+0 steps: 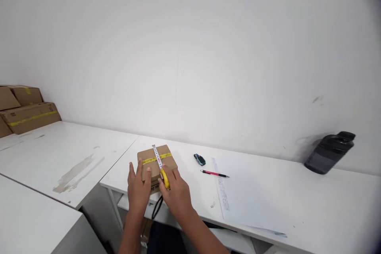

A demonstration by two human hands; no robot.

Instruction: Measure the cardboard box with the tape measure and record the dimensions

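Observation:
A small brown cardboard box [149, 154] with yellow tape across its top sits near the front edge of the white table. My right hand [177, 191] grips a yellow tape measure [164, 178], whose white blade [156, 154] lies across the box top towards its far edge. A black wrist strap [157, 207] hangs from the tape measure below the table edge. My left hand [139, 184] rests against the near left side of the box, fingers spread and thumb on its top.
Right of the box lie a small dark teal object [199, 159], a red and black pen [214, 173] and white paper sheets [253, 198]. A black bottle [329, 152] leans near the wall. Taped cardboard boxes [32, 117] are stacked at far left.

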